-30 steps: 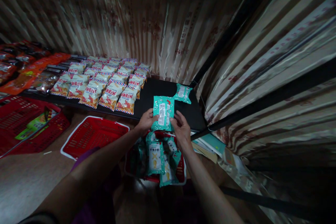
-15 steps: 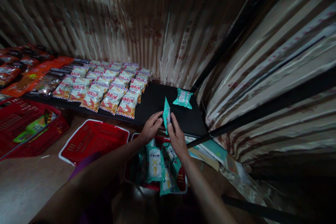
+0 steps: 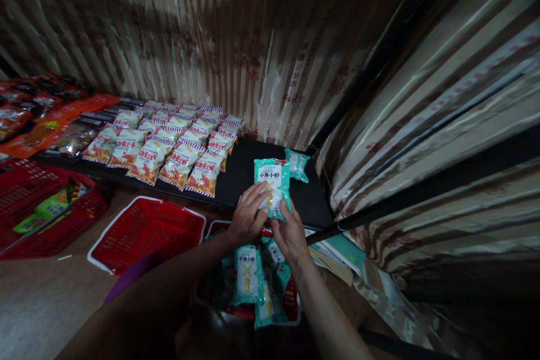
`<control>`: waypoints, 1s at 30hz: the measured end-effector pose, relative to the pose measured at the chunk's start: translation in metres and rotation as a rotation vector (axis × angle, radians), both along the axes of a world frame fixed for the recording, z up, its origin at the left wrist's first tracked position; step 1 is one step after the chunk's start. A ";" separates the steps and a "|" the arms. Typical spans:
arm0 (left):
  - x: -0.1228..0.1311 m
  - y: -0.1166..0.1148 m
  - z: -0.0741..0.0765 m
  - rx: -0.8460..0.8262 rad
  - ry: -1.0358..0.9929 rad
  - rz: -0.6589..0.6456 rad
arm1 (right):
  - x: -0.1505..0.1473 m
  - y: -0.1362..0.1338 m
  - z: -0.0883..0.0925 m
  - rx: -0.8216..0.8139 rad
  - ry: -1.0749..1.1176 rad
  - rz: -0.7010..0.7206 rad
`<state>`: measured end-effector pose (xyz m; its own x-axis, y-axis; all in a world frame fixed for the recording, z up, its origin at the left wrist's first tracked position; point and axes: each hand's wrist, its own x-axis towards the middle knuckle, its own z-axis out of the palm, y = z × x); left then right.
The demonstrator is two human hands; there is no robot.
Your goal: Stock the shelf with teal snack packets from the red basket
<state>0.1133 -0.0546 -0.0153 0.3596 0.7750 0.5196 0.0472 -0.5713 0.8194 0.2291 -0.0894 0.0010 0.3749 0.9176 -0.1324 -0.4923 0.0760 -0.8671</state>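
A teal-and-white snack bag (image 3: 275, 175) is held up over the black shelf (image 3: 242, 177), its printed front facing me. My right hand (image 3: 291, 232) grips its lower right part, thumb on the front. On the lower left, my left hand (image 3: 248, 211) holds the same bag with fingers across the front. Behind it, partly covered, another teal bag (image 3: 299, 164) lies at the right end of the shelf. Below my hands, a red basket (image 3: 291, 295) contains several more teal bags (image 3: 247, 275); my forearms hide part of it.
Rows of white-and-orange snack bags (image 3: 149, 160) fill the shelf's middle, with orange packets (image 3: 54, 124) farther left. A red basket with a white rim (image 3: 147, 230) and another red basket (image 3: 80, 230) stand on the floor. A dark pole (image 3: 379, 211) slants across the right side.
The bag in my hands has turned from edge-on to show its printed front. My left fingers have come onto that front. The view has shifted slightly.
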 end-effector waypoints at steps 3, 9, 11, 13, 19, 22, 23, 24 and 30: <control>0.003 0.008 -0.001 -0.259 -0.163 0.116 | 0.002 0.003 -0.002 0.016 0.048 -0.019; 0.008 0.023 0.000 -0.842 -0.508 -0.080 | 0.000 0.005 -0.007 0.004 0.064 0.033; 0.008 0.024 0.001 -0.905 -0.545 -0.088 | -0.001 0.005 -0.009 0.002 0.053 0.039; 0.008 0.025 0.002 -0.926 -0.564 -0.096 | -0.001 0.005 -0.012 0.001 0.039 0.051; 0.003 0.026 0.004 -0.913 -0.563 -0.106 | 0.001 0.003 -0.014 -0.023 0.032 0.069; 0.000 0.028 0.005 -0.906 -0.565 -0.117 | 0.006 0.005 -0.010 -0.056 0.031 0.056; -0.001 0.028 0.005 -0.904 -0.560 -0.123 | 0.008 0.006 -0.008 -0.061 0.031 0.043; -0.002 0.028 0.005 -0.904 -0.552 -0.128 | 0.009 0.008 -0.007 -0.061 0.036 0.028; -0.003 0.026 0.002 -0.910 -0.503 -0.105 | 0.016 0.012 -0.001 -0.097 0.064 -0.032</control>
<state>0.1106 -0.0284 -0.0134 0.3519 0.9262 -0.1356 -0.4333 0.2896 0.8535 0.2452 -0.0771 -0.0002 0.3914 0.8871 -0.2447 -0.5453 0.0093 -0.8382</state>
